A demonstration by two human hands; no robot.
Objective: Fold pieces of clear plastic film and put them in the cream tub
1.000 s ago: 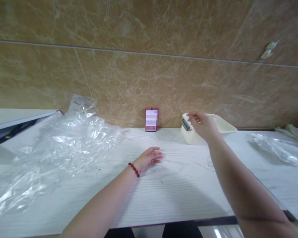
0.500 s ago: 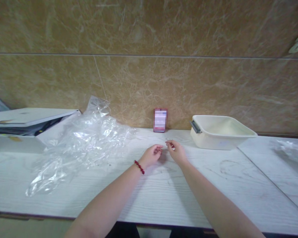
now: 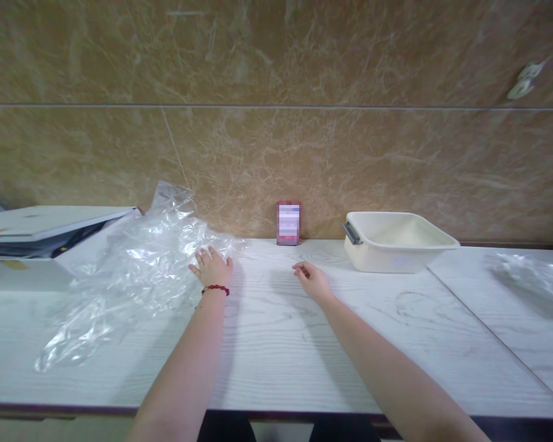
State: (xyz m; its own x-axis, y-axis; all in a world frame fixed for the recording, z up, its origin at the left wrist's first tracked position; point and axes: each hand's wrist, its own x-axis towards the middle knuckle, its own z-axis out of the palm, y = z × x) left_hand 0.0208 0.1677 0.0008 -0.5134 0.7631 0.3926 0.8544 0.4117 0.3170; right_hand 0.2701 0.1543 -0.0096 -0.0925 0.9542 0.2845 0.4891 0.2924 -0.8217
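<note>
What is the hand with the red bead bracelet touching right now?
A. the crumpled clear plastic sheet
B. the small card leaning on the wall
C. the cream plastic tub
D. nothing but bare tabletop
A: the left hand, bracelet at its wrist, lies spread on the edge of the clear plastic sheet, well apart from the cream tub and the card.

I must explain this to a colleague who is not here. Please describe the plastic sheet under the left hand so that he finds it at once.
On the white table along the brown marble wall, look left of the small pink card. The plastic sheet lies there, crumpled, with the left hand on its right edge. Unlike the flat white box beside it, it is clear and shiny.
</note>
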